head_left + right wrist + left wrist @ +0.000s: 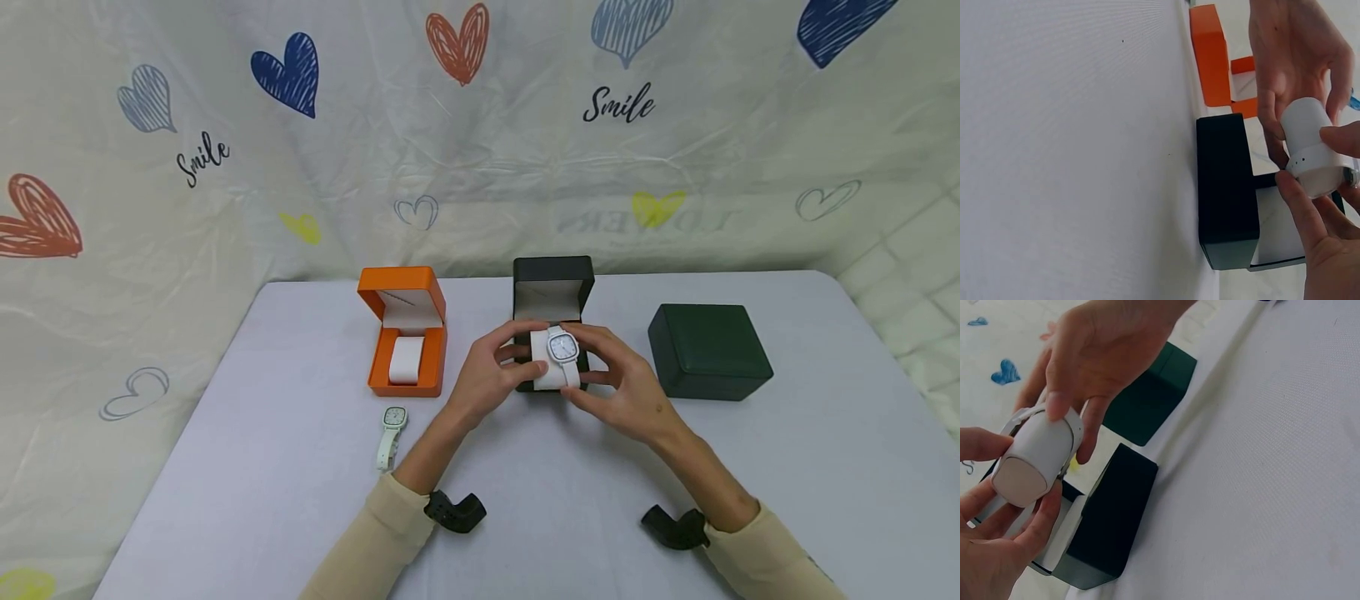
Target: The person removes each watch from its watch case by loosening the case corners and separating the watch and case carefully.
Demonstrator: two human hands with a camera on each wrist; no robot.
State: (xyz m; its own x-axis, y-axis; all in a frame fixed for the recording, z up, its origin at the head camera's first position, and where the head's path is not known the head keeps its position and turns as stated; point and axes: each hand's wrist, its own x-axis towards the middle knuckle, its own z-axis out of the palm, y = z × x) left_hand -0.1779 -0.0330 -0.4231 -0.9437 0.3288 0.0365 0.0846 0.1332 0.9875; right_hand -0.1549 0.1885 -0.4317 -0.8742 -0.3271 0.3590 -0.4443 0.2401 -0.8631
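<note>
White wristwatch (562, 346), strapped round white cushion (1038, 447), at front of open black box (553, 268), lid at twelve; likely light, cushion yielding, dial scratchable; best taken by cushion ends and strap edges; left hand (487, 375), fingers part-closed, grips cushion's nine-o'clock end; right hand (622, 387), fingers curved, grips strapped three-o'clock end; orange box (433, 379) at nine; green box (708, 350) at three.

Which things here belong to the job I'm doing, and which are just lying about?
Seemingly in the job:
white watch, wrapped round the white cushion
white cushion, held between left hand and right hand
open black box, just behind it

Apparently just lying about:
open orange box
second watch, lying loose
closed green box
</note>
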